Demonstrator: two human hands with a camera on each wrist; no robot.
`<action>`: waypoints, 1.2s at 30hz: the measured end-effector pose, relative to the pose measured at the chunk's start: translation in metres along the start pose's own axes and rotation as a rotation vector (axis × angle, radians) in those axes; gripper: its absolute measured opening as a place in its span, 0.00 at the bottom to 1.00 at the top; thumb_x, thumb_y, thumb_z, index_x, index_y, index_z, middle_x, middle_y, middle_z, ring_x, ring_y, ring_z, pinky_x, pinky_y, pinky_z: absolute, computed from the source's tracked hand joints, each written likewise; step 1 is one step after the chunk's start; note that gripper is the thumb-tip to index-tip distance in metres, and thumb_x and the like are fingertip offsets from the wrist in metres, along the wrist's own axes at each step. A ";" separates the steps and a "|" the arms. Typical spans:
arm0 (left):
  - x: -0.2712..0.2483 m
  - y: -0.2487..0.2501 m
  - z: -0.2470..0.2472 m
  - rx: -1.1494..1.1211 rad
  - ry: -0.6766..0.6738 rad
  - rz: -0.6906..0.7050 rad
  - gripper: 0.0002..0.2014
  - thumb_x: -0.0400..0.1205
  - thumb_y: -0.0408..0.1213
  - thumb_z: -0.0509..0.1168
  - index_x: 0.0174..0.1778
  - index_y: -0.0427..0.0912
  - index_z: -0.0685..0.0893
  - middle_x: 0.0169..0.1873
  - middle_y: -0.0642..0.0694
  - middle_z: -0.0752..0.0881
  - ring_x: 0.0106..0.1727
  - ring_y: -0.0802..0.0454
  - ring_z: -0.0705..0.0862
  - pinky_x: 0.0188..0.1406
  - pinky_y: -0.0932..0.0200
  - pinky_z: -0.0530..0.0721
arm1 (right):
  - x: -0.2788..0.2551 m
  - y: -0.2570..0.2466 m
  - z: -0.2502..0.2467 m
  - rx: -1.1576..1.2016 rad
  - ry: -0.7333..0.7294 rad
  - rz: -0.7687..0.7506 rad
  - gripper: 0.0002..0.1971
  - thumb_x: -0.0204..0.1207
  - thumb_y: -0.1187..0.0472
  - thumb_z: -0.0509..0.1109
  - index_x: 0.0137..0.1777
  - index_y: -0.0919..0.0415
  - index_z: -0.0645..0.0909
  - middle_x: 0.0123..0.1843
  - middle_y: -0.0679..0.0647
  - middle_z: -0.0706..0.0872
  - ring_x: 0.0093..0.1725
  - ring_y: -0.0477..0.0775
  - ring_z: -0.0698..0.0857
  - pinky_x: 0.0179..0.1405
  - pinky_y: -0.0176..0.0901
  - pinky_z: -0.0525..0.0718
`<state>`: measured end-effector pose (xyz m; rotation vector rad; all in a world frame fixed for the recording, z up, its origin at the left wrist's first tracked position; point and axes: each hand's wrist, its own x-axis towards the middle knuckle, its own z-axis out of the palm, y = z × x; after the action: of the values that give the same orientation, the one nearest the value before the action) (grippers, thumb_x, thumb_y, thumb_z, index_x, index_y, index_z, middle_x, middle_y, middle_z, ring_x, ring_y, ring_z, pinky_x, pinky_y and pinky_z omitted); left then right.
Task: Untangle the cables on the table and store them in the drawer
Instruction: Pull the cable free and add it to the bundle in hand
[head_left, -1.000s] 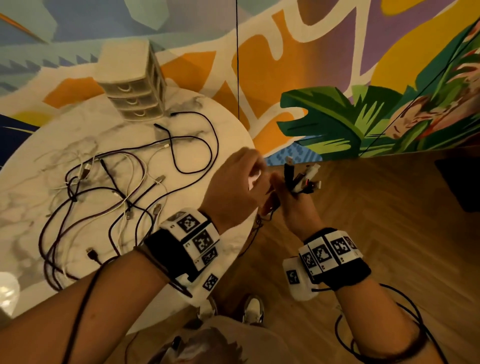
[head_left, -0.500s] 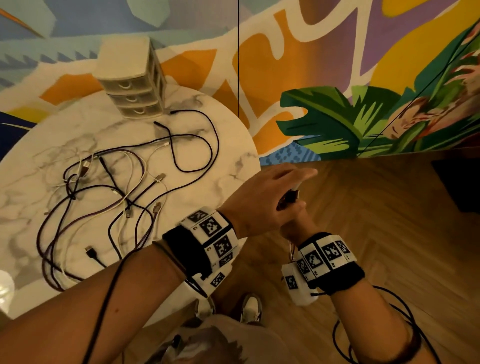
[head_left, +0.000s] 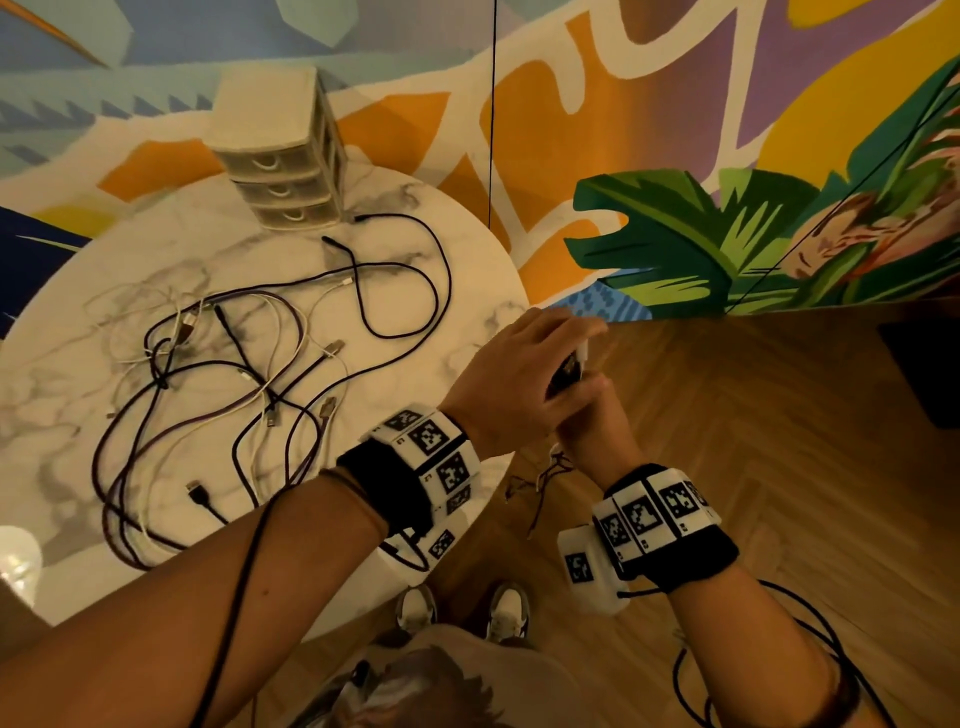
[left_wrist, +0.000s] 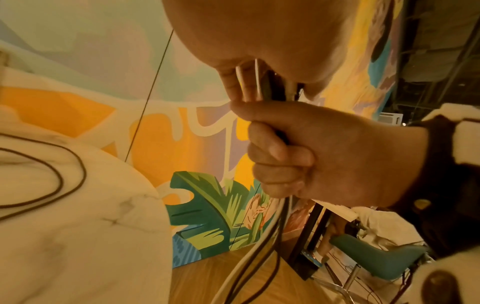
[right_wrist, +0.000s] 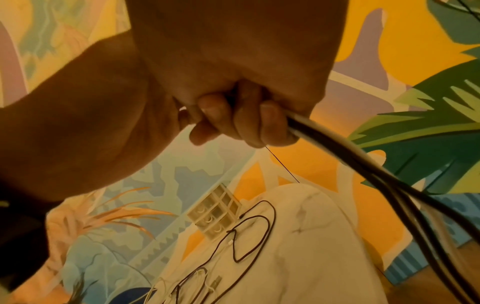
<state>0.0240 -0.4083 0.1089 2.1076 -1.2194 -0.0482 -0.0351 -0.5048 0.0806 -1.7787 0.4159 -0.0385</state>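
My right hand (head_left: 587, 415) is a fist around a bundle of black and white cables (left_wrist: 259, 246), held off the table's right edge. From the fist (right_wrist: 246, 119) the cables (right_wrist: 363, 164) trail down toward the floor. Above it, my left hand (head_left: 519, 374) curls over the bundle's connector ends, and one white plug (head_left: 584, 358) peeks out. The left wrist view shows those ends between my left fingers (left_wrist: 231, 82) and palm. A tangle of black and white cables (head_left: 234, 395) lies on the round marble table (head_left: 467, 270). The small three-drawer unit (head_left: 280, 161) stands at the table's far edge, drawers closed.
A painted mural wall rises behind the table. Wooden floor spreads to the right, with a dark object (head_left: 924, 374) at its right edge. My shoes (head_left: 415, 608) are by the table's near rim. A teal chair (left_wrist: 376, 257) stands lower right in the left wrist view.
My left hand has moved from beside the upright connector ends to over them, covering them. Both hands have sunk slightly. The tangle on the table has not moved.
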 end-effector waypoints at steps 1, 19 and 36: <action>-0.003 -0.003 -0.002 -0.011 -0.017 -0.010 0.23 0.80 0.47 0.65 0.69 0.44 0.74 0.58 0.46 0.79 0.59 0.53 0.74 0.55 0.60 0.74 | -0.001 0.004 -0.002 -0.049 -0.015 0.008 0.12 0.76 0.75 0.66 0.33 0.62 0.81 0.30 0.57 0.84 0.29 0.51 0.85 0.31 0.46 0.86; -0.039 -0.067 -0.041 -0.119 -0.039 -0.431 0.08 0.82 0.44 0.64 0.47 0.44 0.83 0.41 0.49 0.87 0.41 0.58 0.82 0.41 0.70 0.76 | 0.000 0.043 0.021 0.192 -0.095 0.171 0.31 0.88 0.54 0.49 0.31 0.66 0.86 0.20 0.62 0.76 0.17 0.51 0.68 0.20 0.37 0.68; -0.180 -0.165 -0.023 0.546 -0.538 -1.090 0.18 0.83 0.46 0.55 0.65 0.42 0.74 0.62 0.38 0.80 0.59 0.39 0.81 0.46 0.53 0.74 | 0.016 0.086 0.073 0.157 -0.208 0.425 0.30 0.85 0.56 0.45 0.40 0.62 0.90 0.22 0.63 0.80 0.16 0.48 0.62 0.16 0.37 0.63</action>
<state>0.0553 -0.2034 -0.0219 3.1341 -0.1629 -0.8916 -0.0242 -0.4575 -0.0221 -1.4926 0.6133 0.3996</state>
